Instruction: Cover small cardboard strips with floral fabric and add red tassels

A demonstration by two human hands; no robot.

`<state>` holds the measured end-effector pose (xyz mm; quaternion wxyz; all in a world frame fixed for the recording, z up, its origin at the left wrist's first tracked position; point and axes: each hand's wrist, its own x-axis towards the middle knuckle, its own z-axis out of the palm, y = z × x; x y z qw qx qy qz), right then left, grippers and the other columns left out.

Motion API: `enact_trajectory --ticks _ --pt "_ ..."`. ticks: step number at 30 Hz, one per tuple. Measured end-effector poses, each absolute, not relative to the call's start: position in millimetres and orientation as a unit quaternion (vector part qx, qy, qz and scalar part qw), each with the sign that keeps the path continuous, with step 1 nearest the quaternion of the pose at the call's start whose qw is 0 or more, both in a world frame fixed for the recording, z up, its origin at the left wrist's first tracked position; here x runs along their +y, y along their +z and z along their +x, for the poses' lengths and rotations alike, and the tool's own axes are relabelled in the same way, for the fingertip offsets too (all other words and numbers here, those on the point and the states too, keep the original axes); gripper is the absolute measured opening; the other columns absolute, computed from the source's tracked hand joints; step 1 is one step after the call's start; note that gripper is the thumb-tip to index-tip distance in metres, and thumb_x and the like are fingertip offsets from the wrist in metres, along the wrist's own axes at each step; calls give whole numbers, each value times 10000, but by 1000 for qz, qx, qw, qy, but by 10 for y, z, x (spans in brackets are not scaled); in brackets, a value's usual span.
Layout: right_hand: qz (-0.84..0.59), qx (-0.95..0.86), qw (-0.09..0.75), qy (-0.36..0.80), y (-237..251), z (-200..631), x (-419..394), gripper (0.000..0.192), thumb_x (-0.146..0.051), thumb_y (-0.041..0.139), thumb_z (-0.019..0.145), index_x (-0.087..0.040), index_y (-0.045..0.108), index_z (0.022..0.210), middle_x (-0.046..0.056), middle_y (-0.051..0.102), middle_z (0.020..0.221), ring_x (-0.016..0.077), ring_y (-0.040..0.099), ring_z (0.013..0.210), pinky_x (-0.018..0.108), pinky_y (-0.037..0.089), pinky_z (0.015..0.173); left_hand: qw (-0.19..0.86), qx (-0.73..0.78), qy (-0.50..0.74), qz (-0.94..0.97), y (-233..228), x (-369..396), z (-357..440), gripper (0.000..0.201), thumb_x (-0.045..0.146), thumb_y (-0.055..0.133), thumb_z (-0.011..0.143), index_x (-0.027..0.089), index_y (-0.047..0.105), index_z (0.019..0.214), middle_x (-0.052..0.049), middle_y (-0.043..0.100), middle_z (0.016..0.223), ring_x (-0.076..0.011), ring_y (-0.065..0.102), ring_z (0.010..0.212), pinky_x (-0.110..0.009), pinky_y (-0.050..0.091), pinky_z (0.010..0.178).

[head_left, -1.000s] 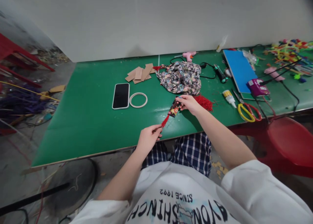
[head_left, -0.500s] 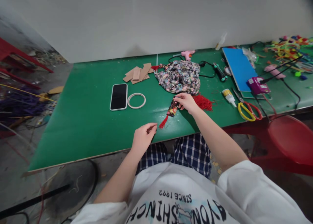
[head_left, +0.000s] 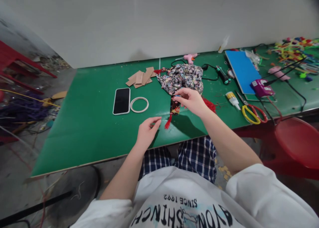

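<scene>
My right hand [head_left: 190, 101] is closed, with thumb and fingertips at the upper end of a small dark floral tag [head_left: 175, 109], which looks like a fabric bookmark. A red tassel [head_left: 168, 121] trails from its lower end. The hand casts a shadow on the green table, and part of the tag lies behind the fingers. To the left, near the front edge, my left hand [head_left: 147, 131] holds nothing; its thumb and forefinger are slightly apart. Just beyond the right hand lies a crumpled floral cloth [head_left: 183, 76], and red tassel threads [head_left: 209, 105] show beside the wrist.
Left of the cloth lie a phone [head_left: 122, 101], a pale ring [head_left: 139, 105] and cardboard pieces [head_left: 141, 77]. On the right are a glue bottle [head_left: 233, 99], scissors [head_left: 251, 113], a blue board [head_left: 242, 71], a purple box [head_left: 262, 87] and a pink glue gun [head_left: 190, 58].
My right hand has risen and moved slightly away from me, and its shadow now shows on the table. The floral tag has turned more upright. My left hand has shifted slightly, its fingers parting.
</scene>
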<state>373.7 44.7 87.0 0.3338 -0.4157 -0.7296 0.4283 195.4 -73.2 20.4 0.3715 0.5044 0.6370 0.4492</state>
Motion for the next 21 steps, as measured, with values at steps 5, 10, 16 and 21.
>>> enact_trajectory --ticks 5,10,16,21 --pt "-343 -787 362 363 1157 3601 394 163 -304 642 725 -158 641 798 -24 607 657 50 454 500 198 377 491 306 556 514 577 574 -347 2013 243 348 603 767 199 672 947 -41 674 930 -155 611 820 -261 486 721" --pt "-304 -740 438 411 1392 3494 434 233 -356 644 727 -189 620 888 -21 604 738 54 497 527 185 400 471 314 502 565 574 942 -43 2010 208 333 651 729 163 678 845 -15 674 754 -133 611 695 -256 496 690" --pt "-399 -558 540 487 855 3524 590 351 -513 494 789 -208 564 950 -7 576 733 49 461 451 168 351 363 314 442 630 555 1331 229 1839 222 324 703 676 151 680 813 -14 685 774 -113 614 691 -227 503 676" --pt "-475 -542 494 486 99 3423 614 392 -539 505 741 -158 572 806 -23 523 604 52 403 379 184 303 322 372 401 681 486 1381 448 1744 199 327 697 683 168 644 790 5 663 726 -93 610 634 -204 503 597"
